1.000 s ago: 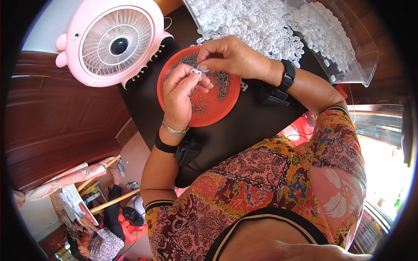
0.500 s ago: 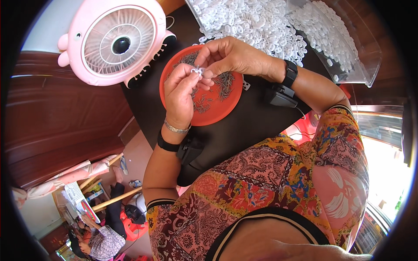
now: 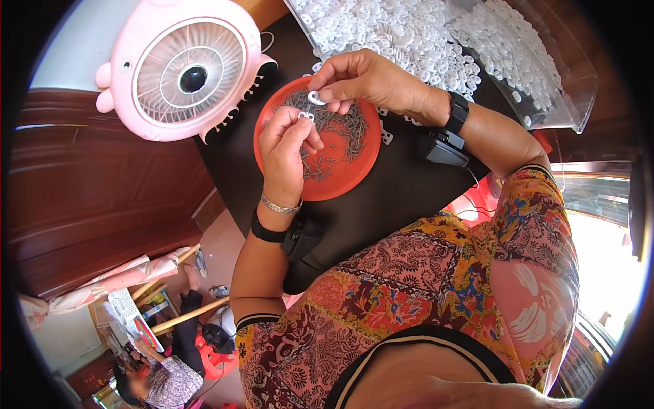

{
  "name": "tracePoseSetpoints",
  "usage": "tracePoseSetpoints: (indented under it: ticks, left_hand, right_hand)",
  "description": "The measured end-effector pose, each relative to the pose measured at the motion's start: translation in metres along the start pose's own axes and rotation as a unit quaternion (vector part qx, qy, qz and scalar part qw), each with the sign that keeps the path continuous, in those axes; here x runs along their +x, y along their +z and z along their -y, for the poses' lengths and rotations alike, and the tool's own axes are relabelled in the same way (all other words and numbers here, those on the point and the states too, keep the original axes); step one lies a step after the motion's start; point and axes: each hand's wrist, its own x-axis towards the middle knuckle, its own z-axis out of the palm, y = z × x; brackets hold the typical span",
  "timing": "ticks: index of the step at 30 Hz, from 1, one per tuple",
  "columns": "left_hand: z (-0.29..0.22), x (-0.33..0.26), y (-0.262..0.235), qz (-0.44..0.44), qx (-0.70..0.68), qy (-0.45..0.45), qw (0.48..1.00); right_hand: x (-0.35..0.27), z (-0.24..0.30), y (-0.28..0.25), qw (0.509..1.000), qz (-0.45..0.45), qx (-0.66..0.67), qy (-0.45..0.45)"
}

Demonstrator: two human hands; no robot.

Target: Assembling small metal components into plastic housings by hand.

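Over the red plate (image 3: 334,185), which holds many small grey metal pins or screws (image 3: 351,129), both of my hands work close together. My left hand (image 3: 283,153) pinches a small white plastic piece with holes (image 3: 306,116) between thumb and fingertips. Just above it, my right hand (image 3: 371,83) grips a white oval plastic piece (image 3: 315,98) at its edge. A narrow gap parts the two pieces; something thin and greyish shows between them, too small to make out.
A heap of white plastic pieces (image 3: 409,48) lies past the plate, beside a clear bin (image 3: 572,102) of more. A pink fan (image 3: 122,75) stands at the left of the black table (image 3: 381,198). At the lower left sits another person (image 3: 174,382).
My right hand has drawn up and away from my left, and the white pieces, together half a second ago, are now apart. The view has shifted slightly.
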Motion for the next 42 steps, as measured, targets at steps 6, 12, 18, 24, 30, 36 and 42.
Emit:
tracePoseSetpoints:
  ticks: [6,12,18,24,30,36,42]
  left_hand:
    - [0.000,0.000,0.002,0.000,0.025,-0.003,1.000]
    - [0.001,-0.001,0.002,0.000,0.022,-0.005,1.000]
    - [0.000,-0.002,0.002,0.002,0.032,-0.015,0.999]
    - [-0.001,-0.003,0.003,-0.003,0.036,-0.019,0.999]
    - [0.000,-0.003,0.003,-0.004,0.048,-0.013,0.999]
    - [0.000,-0.004,0.004,0.000,0.057,-0.016,0.998]
    - [0.003,-0.006,0.005,-0.005,0.034,-0.015,0.999]
  right_hand:
    - [-0.001,0.003,-0.001,1.000,0.001,0.007,0.011]
    - [-0.002,0.003,0.003,1.000,0.009,-0.011,0.012]
    - [-0.002,0.002,0.002,1.000,0.013,-0.020,-0.011]
    - [-0.003,0.002,0.004,0.999,0.019,-0.031,-0.022]
    - [-0.004,0.000,0.006,0.997,0.022,-0.055,-0.040]
    - [-0.008,0.003,0.011,0.993,0.032,-0.101,-0.049]
    - [-0.007,0.001,0.013,0.994,0.047,-0.081,-0.052]
